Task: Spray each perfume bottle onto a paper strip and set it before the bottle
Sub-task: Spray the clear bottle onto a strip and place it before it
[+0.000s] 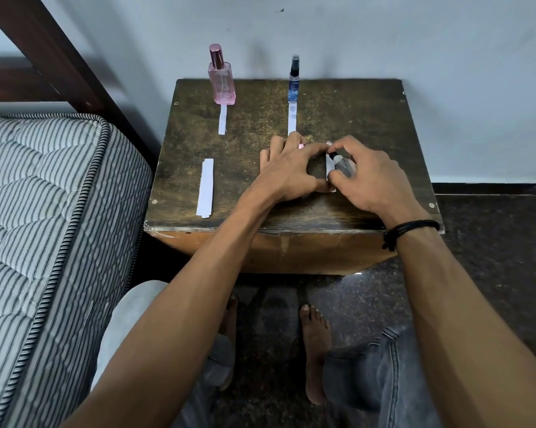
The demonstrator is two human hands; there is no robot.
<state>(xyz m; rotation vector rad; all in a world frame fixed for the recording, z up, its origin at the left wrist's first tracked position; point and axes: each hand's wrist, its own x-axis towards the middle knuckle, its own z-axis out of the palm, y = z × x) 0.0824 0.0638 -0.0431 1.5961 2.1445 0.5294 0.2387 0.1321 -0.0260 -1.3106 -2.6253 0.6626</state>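
The right hand (368, 177) is curled around a small clear spray bottle (344, 165), tilted with its black nozzle aimed at a paper strip (330, 168). The left hand (286, 168) pinches that strip upright between thumb and fingertips, just beside the nozzle. A black cord bracelet (408, 231) circles the right wrist. Both hands work over a dark wooden table (260, 118). At its far edge stand a pink perfume bottle (221, 80) and a slim blue bottle (294, 84), each with a white strip (222, 119) (292, 118) lying before it. A stack of spare strips (205, 188) lies near the left edge. A striped mattress (44, 211) adjoins the table.
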